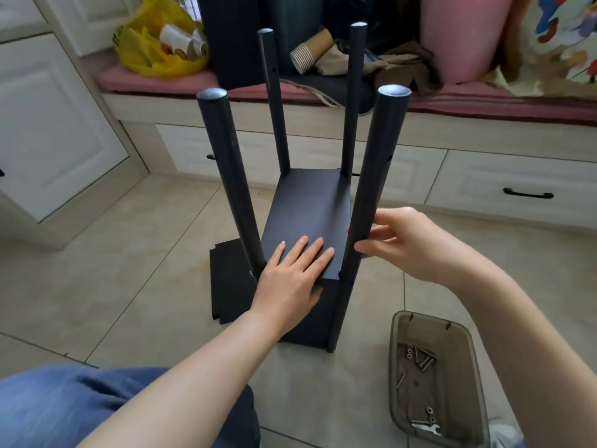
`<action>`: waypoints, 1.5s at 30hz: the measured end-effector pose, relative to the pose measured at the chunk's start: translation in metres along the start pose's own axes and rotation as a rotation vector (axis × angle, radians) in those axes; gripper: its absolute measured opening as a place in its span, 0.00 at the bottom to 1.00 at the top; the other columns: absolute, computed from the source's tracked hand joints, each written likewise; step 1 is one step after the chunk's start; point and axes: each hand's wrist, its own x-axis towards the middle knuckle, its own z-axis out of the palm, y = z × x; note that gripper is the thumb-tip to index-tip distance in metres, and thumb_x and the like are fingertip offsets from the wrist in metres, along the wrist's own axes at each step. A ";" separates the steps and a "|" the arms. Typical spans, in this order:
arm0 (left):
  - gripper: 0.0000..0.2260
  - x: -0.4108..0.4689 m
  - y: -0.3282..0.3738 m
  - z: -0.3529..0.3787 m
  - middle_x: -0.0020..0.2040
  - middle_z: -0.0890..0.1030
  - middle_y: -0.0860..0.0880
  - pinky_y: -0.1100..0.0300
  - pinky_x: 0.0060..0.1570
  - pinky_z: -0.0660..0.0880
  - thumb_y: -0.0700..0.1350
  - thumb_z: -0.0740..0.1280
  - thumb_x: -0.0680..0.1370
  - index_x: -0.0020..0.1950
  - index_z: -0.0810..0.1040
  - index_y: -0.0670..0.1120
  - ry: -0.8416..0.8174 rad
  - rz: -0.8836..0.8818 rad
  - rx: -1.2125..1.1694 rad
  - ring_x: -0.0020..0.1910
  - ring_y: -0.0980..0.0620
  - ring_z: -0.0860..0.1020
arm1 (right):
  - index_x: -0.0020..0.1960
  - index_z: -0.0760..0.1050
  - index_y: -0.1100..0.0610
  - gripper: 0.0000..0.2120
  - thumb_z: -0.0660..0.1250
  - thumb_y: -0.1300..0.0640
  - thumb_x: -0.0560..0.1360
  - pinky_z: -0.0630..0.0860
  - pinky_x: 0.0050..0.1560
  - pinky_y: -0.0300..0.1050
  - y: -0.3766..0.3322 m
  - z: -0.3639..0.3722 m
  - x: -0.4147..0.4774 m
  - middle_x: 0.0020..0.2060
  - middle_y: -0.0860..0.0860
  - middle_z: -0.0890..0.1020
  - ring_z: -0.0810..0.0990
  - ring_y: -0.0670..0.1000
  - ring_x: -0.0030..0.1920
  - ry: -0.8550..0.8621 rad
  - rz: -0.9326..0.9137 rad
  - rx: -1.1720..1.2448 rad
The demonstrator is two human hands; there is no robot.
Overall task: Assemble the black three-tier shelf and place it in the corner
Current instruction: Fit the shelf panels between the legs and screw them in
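On beige floor tiles [129,253], the left hand [290,273] is pressing flat on a black rectangular shelf board [310,205]. The right hand [407,240] is pinching a black cylindrical post [373,176].

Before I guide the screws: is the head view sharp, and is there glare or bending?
Head view: soft daylight, pale glare on the post caps; wide-angle bend splays the posts; left hand on the board, right hand holding the near right post and the screws in the tray all look sharp.

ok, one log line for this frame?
left hand: pressing shelf board | right hand: gripping near-right post | screw tray: on floor
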 end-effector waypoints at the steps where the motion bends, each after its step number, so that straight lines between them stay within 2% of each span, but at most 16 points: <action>1: 0.30 0.000 0.002 0.000 0.81 0.61 0.50 0.42 0.78 0.55 0.51 0.67 0.81 0.81 0.60 0.52 0.003 -0.006 0.001 0.81 0.45 0.58 | 0.48 0.79 0.44 0.13 0.70 0.63 0.77 0.81 0.56 0.46 0.000 -0.001 0.000 0.43 0.39 0.85 0.84 0.38 0.48 -0.002 -0.005 0.000; 4: 0.30 0.001 0.010 0.000 0.80 0.64 0.47 0.43 0.77 0.54 0.52 0.68 0.80 0.80 0.64 0.49 0.011 -0.022 -0.013 0.80 0.43 0.60 | 0.46 0.78 0.42 0.15 0.70 0.64 0.76 0.81 0.55 0.45 -0.001 0.000 0.001 0.41 0.37 0.85 0.84 0.38 0.47 0.013 -0.016 0.007; 9: 0.35 -0.001 0.017 0.001 0.80 0.62 0.47 0.48 0.78 0.49 0.60 0.68 0.78 0.81 0.63 0.47 0.008 -0.046 -0.006 0.80 0.45 0.58 | 0.47 0.78 0.44 0.13 0.70 0.63 0.76 0.81 0.56 0.49 0.002 0.003 0.001 0.42 0.42 0.86 0.85 0.40 0.46 0.045 -0.013 0.022; 12: 0.38 -0.002 0.025 0.000 0.79 0.66 0.46 0.45 0.77 0.55 0.66 0.67 0.76 0.79 0.67 0.46 0.049 -0.089 0.005 0.79 0.45 0.62 | 0.47 0.78 0.42 0.14 0.71 0.62 0.76 0.81 0.56 0.50 0.005 0.004 0.001 0.45 0.44 0.86 0.85 0.41 0.47 0.058 -0.025 0.048; 16: 0.39 -0.001 0.036 0.003 0.76 0.71 0.46 0.42 0.75 0.63 0.71 0.65 0.74 0.76 0.72 0.44 0.099 -0.162 0.053 0.77 0.45 0.67 | 0.47 0.77 0.37 0.17 0.71 0.62 0.76 0.81 0.56 0.48 0.007 0.007 0.000 0.46 0.38 0.85 0.84 0.39 0.49 0.088 -0.043 0.064; 21: 0.37 0.000 0.044 0.007 0.72 0.76 0.46 0.41 0.72 0.67 0.69 0.70 0.72 0.71 0.77 0.44 0.178 -0.217 0.060 0.73 0.45 0.72 | 0.51 0.78 0.41 0.13 0.71 0.60 0.76 0.79 0.52 0.37 0.008 0.009 -0.001 0.45 0.36 0.83 0.82 0.35 0.48 0.109 -0.041 0.054; 24: 0.34 0.001 0.045 0.011 0.71 0.77 0.46 0.42 0.71 0.68 0.65 0.72 0.73 0.70 0.78 0.45 0.220 -0.237 0.056 0.73 0.45 0.73 | 0.55 0.80 0.48 0.10 0.71 0.60 0.76 0.80 0.56 0.43 0.010 0.011 -0.001 0.49 0.42 0.85 0.83 0.38 0.51 0.115 -0.023 0.090; 27: 0.32 0.000 0.045 0.012 0.71 0.77 0.47 0.43 0.72 0.67 0.64 0.73 0.73 0.70 0.78 0.45 0.234 -0.248 0.035 0.73 0.45 0.73 | 0.56 0.80 0.49 0.11 0.71 0.60 0.76 0.80 0.58 0.48 0.013 0.012 -0.001 0.50 0.44 0.85 0.84 0.41 0.52 0.124 -0.035 0.124; 31: 0.31 0.000 0.045 0.012 0.71 0.77 0.46 0.43 0.72 0.67 0.63 0.73 0.73 0.70 0.79 0.45 0.248 -0.252 0.021 0.73 0.46 0.72 | 0.63 0.75 0.45 0.17 0.72 0.57 0.76 0.82 0.53 0.42 0.031 0.005 -0.005 0.49 0.45 0.86 0.85 0.43 0.50 0.073 -0.025 0.224; 35: 0.30 0.000 0.045 0.012 0.71 0.77 0.46 0.43 0.73 0.66 0.64 0.66 0.76 0.69 0.79 0.45 0.259 -0.256 0.001 0.74 0.46 0.72 | 0.64 0.76 0.52 0.14 0.69 0.56 0.78 0.82 0.52 0.45 0.079 -0.004 -0.017 0.51 0.48 0.86 0.86 0.50 0.52 0.103 0.143 0.489; 37: 0.30 0.000 0.046 0.012 0.71 0.77 0.46 0.43 0.73 0.66 0.64 0.65 0.75 0.69 0.79 0.44 0.269 -0.255 -0.004 0.73 0.46 0.72 | 0.62 0.77 0.54 0.13 0.69 0.55 0.78 0.82 0.56 0.49 0.114 -0.001 -0.028 0.51 0.50 0.86 0.85 0.51 0.53 0.085 0.271 0.527; 39: 0.30 0.000 0.047 0.012 0.71 0.77 0.46 0.43 0.73 0.66 0.64 0.64 0.76 0.69 0.79 0.44 0.274 -0.255 -0.010 0.73 0.46 0.72 | 0.62 0.78 0.57 0.13 0.69 0.56 0.78 0.81 0.56 0.49 0.150 0.011 -0.041 0.50 0.51 0.87 0.85 0.51 0.52 0.039 0.426 0.546; 42: 0.31 0.000 0.046 0.014 0.71 0.76 0.46 0.44 0.74 0.65 0.65 0.61 0.77 0.69 0.79 0.44 0.267 -0.255 -0.006 0.74 0.46 0.71 | 0.59 0.78 0.64 0.11 0.68 0.60 0.79 0.81 0.42 0.43 0.195 0.039 -0.059 0.41 0.52 0.87 0.85 0.50 0.41 0.025 0.692 0.526; 45: 0.30 0.000 0.045 0.016 0.72 0.76 0.47 0.45 0.74 0.63 0.64 0.63 0.77 0.69 0.79 0.44 0.271 -0.252 -0.001 0.74 0.46 0.71 | 0.56 0.78 0.66 0.12 0.67 0.57 0.80 0.80 0.44 0.53 0.230 0.066 -0.073 0.43 0.56 0.86 0.82 0.54 0.40 -0.023 0.850 0.336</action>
